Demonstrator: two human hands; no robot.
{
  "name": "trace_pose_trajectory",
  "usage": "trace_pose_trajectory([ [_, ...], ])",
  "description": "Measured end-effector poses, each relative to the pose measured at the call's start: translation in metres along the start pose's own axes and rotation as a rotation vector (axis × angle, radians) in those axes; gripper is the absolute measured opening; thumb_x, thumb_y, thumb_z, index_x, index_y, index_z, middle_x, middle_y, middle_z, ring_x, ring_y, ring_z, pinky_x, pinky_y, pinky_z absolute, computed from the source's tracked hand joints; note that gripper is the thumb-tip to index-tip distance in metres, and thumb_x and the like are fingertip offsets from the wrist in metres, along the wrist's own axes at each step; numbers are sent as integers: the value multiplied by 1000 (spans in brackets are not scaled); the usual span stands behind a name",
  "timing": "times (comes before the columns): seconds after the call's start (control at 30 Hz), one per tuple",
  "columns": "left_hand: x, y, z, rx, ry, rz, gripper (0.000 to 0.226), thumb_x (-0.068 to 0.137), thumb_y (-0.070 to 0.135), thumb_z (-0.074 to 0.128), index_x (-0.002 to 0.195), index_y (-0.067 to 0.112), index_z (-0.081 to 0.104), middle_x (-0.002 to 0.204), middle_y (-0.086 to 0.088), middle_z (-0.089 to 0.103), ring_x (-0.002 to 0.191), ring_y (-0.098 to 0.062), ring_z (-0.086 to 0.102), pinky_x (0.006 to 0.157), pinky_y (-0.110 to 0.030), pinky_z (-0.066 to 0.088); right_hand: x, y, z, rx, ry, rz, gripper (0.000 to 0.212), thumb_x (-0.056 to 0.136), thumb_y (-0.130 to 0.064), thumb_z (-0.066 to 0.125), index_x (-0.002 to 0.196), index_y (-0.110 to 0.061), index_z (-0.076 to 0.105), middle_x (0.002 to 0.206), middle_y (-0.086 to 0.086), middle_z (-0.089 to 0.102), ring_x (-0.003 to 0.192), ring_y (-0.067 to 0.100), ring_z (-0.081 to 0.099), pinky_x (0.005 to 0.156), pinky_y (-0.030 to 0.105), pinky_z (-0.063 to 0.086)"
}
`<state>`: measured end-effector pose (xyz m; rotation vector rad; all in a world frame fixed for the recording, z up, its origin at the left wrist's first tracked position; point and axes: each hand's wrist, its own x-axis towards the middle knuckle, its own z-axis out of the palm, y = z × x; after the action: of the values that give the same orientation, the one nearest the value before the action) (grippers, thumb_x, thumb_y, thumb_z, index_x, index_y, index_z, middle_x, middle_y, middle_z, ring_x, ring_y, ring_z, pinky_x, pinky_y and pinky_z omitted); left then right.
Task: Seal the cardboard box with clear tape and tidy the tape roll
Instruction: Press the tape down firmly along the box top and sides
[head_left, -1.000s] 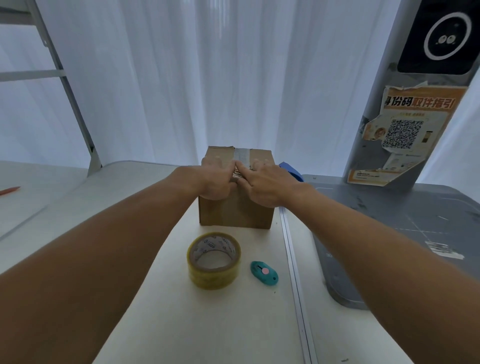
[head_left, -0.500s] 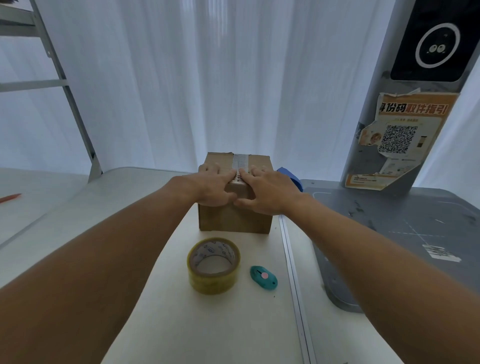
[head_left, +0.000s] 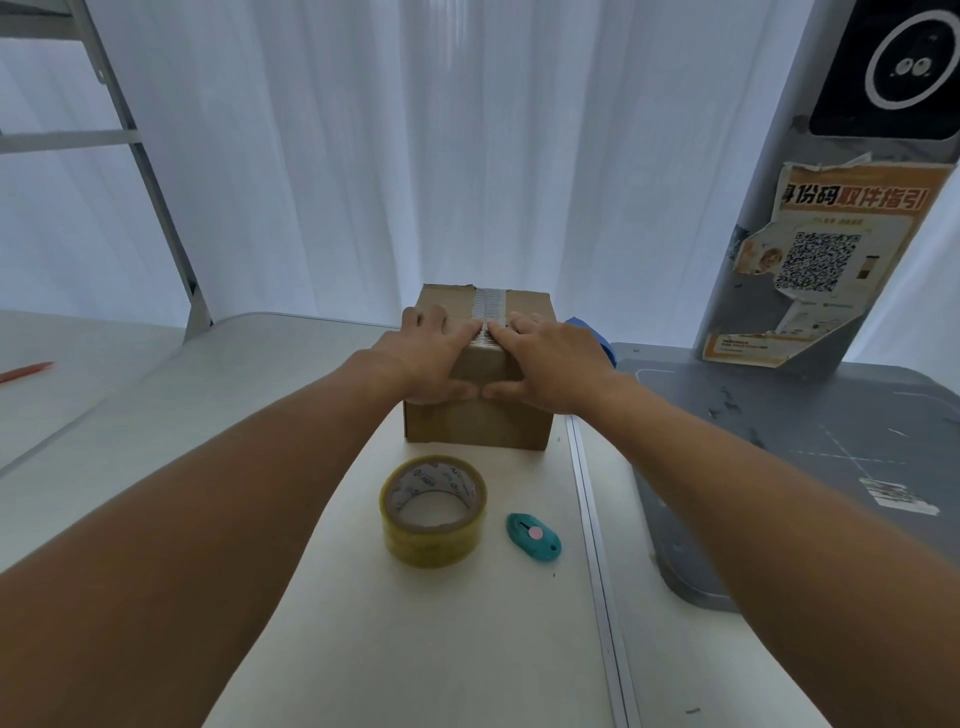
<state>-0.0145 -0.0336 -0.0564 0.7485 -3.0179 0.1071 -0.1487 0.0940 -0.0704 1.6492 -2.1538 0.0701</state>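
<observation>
On white tabletop (head_left: 467, 649) we see 1 brown cardboard box (head_left: 478, 415) w/ glossy tape strip (head_left: 488, 304) along top seam. Left hand (head_left: 434, 358) & right hand (head_left: 550, 364) press flat on it, fingers spread. Nearer us: 1 yellowish tape roll (head_left: 434, 512), 1 teal oval cutter (head_left: 533, 537).

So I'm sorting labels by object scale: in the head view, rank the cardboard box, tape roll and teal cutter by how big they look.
1. cardboard box, largest though farthest and partly covered by both hands.
2. tape roll, nearer the camera, which may flatter it.
3. teal cutter, clearly smallest, beside the roll.
</observation>
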Motion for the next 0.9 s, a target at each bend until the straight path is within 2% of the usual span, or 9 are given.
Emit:
trace_pose_trajectory([
  [0.13, 0, -1, 2, 14, 35, -1, 84, 91, 42, 62, 155, 35, 8, 153, -12, 22, 142, -35, 18, 102, -50, 42, 2, -1, 0, -2, 20, 4, 73, 86, -60, 56, 146, -25, 35, 124, 5, 59, 109, 25, 58, 79, 40, 52],
  [0.27, -4, -3, -1, 81, 7, 17, 100, 83, 14, 71, 155, 33, 4, 151, -13, 22, 140, -36, 20, 100, -46, 44, 2, 3, -1, 21, -54, 5, 88, 77, -52, 73, 149, -27, 29, 133, 2, 54, 119, 24, 52, 83, 39, 49],
  [0.47, -4, -4, -1, 59, 4, 20, 103, 81, 11, 71, 155, 34, 3, 154, -12, 19, 142, -35, 17, 102, -46, 43, -2, 5, -2, 114, -61, 27, 91, 71, -44, 78, 148, -28, 31, 141, -3, 50, 126, 22, 50, 85, 37, 48],
  [0.6, -8, -6, -5, -48, 18, 11, 97, 81, 10, 66, 155, 37, 9, 155, -7, 22, 142, -30, 19, 102, -45, 43, -6, 7, -9, 190, -93, 48, 86, 75, -37, 73, 149, -28, 29, 150, -3, 42, 132, 21, 45, 91, 37, 48],
  [0.8, -19, -6, -9, -50, 62, 6, 93, 82, 13, 65, 154, 39, 13, 156, -3, 24, 140, -28, 23, 96, -43, 44, -9, 5, -11, 322, -164, 93, 90, 82, -34, 66, 154, -25, 13, 163, 0, 18, 146, 24, 27, 106, 46, 42],
  [0.83, -20, -7, -9, -54, 60, -1, 92, 82, 13, 64, 154, 40, 13, 156, -3, 24, 140, -28, 23, 95, -43, 45, -10, 6, -9, 366, -178, 92, 90, 83, -35, 66, 154, -25, 12, 164, 1, 11, 147, 26, 22, 109, 46, 40],
  [0.9, -21, -9, -9, -75, 53, -16, 91, 83, 12, 63, 153, 41, 14, 155, -3, 24, 140, -28, 23, 92, -42, 46, -13, 6, -5, 438, -177, 85, 87, 84, -34, 66, 153, -24, 14, 165, 1, -4, 151, 28, 3, 117, 47, 23],
])
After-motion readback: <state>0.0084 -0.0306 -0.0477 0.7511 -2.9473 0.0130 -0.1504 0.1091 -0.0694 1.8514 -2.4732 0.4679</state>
